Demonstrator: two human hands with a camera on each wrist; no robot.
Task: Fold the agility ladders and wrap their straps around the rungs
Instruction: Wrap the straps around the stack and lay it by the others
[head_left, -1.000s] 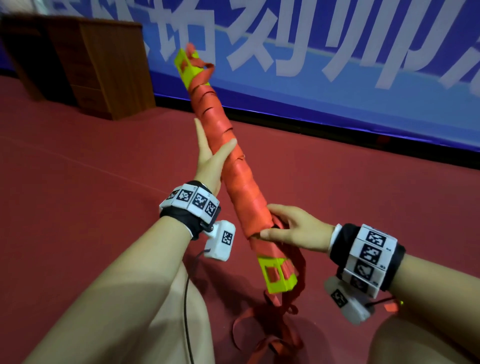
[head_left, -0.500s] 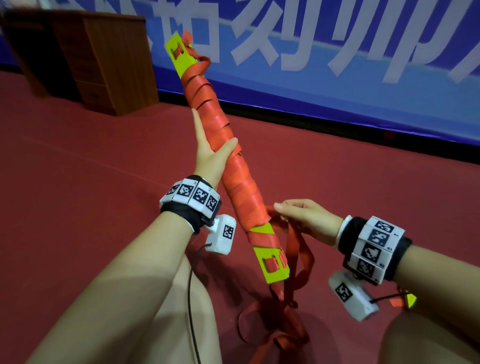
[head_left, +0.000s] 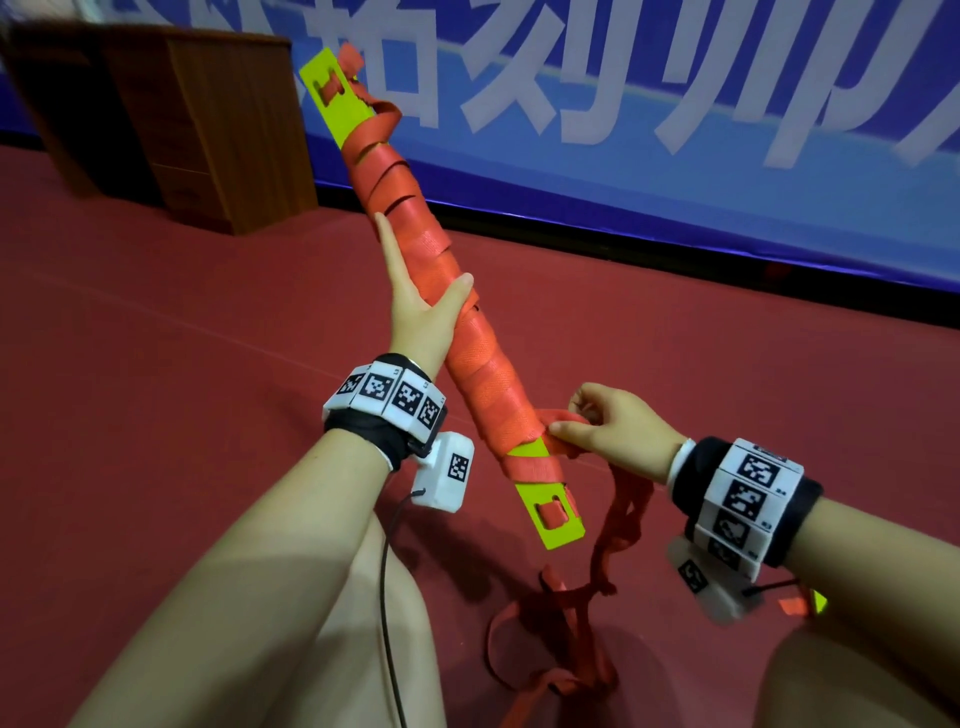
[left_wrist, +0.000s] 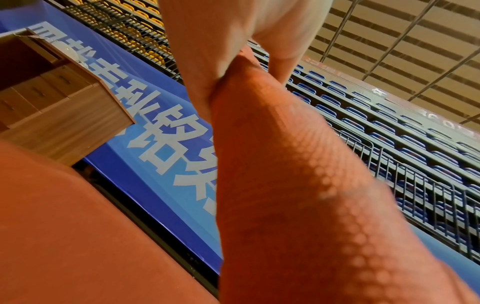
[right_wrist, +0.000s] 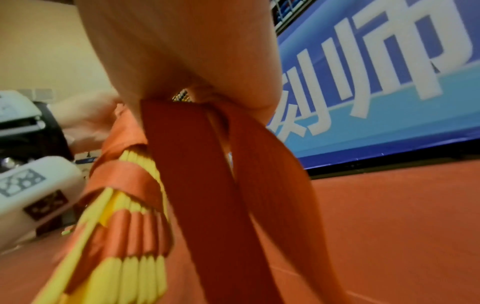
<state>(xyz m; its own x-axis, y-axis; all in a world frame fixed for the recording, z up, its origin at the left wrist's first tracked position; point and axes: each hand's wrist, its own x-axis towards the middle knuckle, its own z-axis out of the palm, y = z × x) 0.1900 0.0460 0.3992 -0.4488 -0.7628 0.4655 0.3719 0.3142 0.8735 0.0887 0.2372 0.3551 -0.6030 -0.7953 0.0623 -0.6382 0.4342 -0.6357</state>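
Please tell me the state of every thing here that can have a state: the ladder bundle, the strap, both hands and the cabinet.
Rung bundle: folded together, held tilted off the floor, mostly wrapped in strap.
Orange strap: partly wound; loose tail hangs down to the red floor.
Left hand: grips the wrapped bundle at its middle.
Right hand: pinches the strap beside the bundle's lower end.
Wooden cabinet: drawers closed.

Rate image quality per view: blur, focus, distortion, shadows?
Head: mostly sharp on the rung bundle and both hands; wide-angle bend in the banner, soft corners, soft shadows on the red floor.
Left wrist: the strap wrap fills the frame, defocused up close; stands behind are sharper.
Right wrist: motion blur on the hanging strap and yellow rung ends; banner text readable.
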